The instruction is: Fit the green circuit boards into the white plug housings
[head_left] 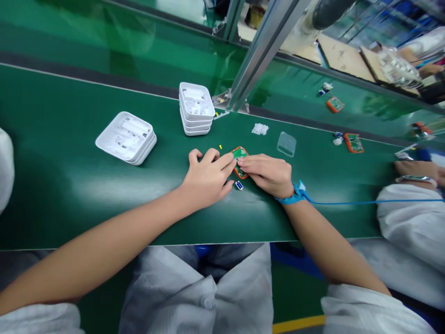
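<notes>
Head view, from my end: the green tabletop carries everything, so I go down in size from there. 2 lots of white shells, a low stack at the left and a taller stack farther back, sit well apart from the hands; I judge both untouched at this stage.

The left hand lies palm down with its fingers loosely spread, index and middle tips touching the left edge of the green board. The right hand, a blue wrist strap behind it, has its fingers pressed together and curled, pinching the board's right side. The board lies flat on the tabletop between both hands, inside an orange frame, so I'd say that seating is done or nearly so.

A clear cover lies near on the right, apart and not fitted. A small blue-and-white part rests just below the board, not mounted as far as I can judge. A heap of white bits sits behind.

Hidden from me: a co-worker's hand is cut off at the right edge. The right fingers cover the board's lower half, so I cannot tell what lies under them. 2 more framed boards farther right are too small to read.
</notes>
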The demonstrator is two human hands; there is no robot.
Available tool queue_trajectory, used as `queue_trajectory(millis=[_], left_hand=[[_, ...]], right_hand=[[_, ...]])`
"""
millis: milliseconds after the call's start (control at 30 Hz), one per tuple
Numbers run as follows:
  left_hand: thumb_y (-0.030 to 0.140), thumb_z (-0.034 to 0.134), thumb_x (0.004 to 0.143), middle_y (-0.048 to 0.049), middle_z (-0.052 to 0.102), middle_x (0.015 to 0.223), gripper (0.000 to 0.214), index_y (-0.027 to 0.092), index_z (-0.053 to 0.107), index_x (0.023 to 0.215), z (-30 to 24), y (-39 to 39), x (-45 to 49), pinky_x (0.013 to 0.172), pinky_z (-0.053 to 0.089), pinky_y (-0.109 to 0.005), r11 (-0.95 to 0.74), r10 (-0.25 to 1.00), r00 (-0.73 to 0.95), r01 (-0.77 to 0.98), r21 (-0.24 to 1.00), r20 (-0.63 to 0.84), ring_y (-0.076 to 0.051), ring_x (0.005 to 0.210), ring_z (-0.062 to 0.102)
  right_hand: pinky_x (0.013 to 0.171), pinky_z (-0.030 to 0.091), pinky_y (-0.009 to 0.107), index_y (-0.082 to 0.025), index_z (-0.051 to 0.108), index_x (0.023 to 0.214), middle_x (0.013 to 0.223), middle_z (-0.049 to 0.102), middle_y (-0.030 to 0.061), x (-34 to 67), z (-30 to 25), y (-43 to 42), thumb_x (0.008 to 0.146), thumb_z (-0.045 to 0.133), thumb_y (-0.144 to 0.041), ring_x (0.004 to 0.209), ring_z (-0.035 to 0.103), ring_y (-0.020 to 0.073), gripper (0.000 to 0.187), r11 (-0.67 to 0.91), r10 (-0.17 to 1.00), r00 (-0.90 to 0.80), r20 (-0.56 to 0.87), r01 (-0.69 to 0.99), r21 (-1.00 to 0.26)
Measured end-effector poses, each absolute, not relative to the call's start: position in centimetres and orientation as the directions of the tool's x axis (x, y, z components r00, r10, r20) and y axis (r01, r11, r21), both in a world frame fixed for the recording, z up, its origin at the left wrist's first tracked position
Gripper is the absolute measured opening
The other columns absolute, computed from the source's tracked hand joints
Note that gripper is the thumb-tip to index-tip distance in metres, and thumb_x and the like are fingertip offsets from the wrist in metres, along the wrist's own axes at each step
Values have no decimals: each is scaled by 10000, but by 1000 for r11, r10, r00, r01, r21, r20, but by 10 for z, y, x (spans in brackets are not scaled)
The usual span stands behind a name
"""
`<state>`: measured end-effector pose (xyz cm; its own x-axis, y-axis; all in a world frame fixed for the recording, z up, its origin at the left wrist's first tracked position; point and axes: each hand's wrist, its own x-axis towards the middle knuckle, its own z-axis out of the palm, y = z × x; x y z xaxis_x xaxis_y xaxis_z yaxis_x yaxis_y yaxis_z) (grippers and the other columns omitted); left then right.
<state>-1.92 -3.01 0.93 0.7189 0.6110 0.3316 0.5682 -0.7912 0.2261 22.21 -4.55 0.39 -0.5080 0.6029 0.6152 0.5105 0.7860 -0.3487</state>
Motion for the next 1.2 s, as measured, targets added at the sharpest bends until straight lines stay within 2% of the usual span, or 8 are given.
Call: queue_trajectory(millis=[267,500,700,1000,1200], left_hand=[[367,506,1003,-111,648,1389,415,201,641,1359,10,-30,-17,873,323,-543,-784,621,723,583,214,303,-318,1138,528],[359,505,1005,-107,660,1372,408,194,641,1352,12,-30,-16,872,319,-553,-789,613,732,580,201,296,-321,1139,535],[375,502,1006,-118,655,1393,430,187,619,1375,15,-29,-17,866,329,-544,-779,627,730,584,229,270,-324,1168,539],[376,484,1014,-123,644,1412,459,182,592,1416,13,-29,-18,879,331,-556,-783,622,733,578,229,276,-330,1174,534],[369,501,1006,-115,651,1388,447,177,617,1393,13,-29,-17,865,342,-545,-790,612,737,581,194,286,-325,1145,535]], right_hand=[[924,672,384,-217,761,1039,1060,806,63,220,7,-48,902,638,-27,1044,772,234,264,775,615,-501,609,527,-349],[897,672,396,-233,742,1030,1016,803,45,213,13,-49,947,555,-53,1023,768,221,273,722,668,-510,542,618,-310],[928,666,399,-238,743,1043,1048,803,48,215,6,-51,938,601,-65,1037,766,219,247,729,634,-453,626,620,-290],[932,671,404,-217,727,1060,1056,803,70,216,2,-50,950,586,-64,1043,768,217,235,729,624,-474,622,640,-244],[947,663,409,-185,736,1077,1165,778,116,220,2,-52,945,581,-55,1142,738,252,242,785,534,-583,612,611,-104]])
